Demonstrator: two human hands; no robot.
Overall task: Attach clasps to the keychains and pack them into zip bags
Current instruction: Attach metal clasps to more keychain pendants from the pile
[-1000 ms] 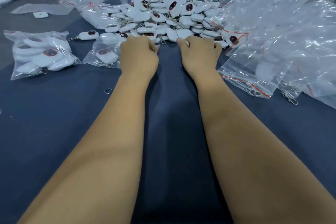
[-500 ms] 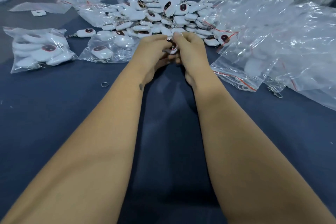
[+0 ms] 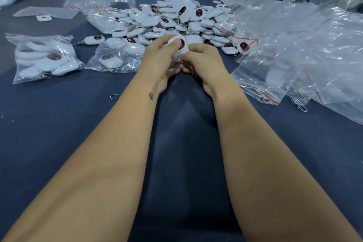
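In the mid of the frame the left hand & right hand fingers are wrapped tight on one white keychain (clasp hangs below), so hold it still w/ left, hook slow w/ right.

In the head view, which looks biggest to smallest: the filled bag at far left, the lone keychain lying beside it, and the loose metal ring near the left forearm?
1. Filled bag
2. Lone keychain
3. Loose ring

The ring lies nearer the camera yet looks smallest.
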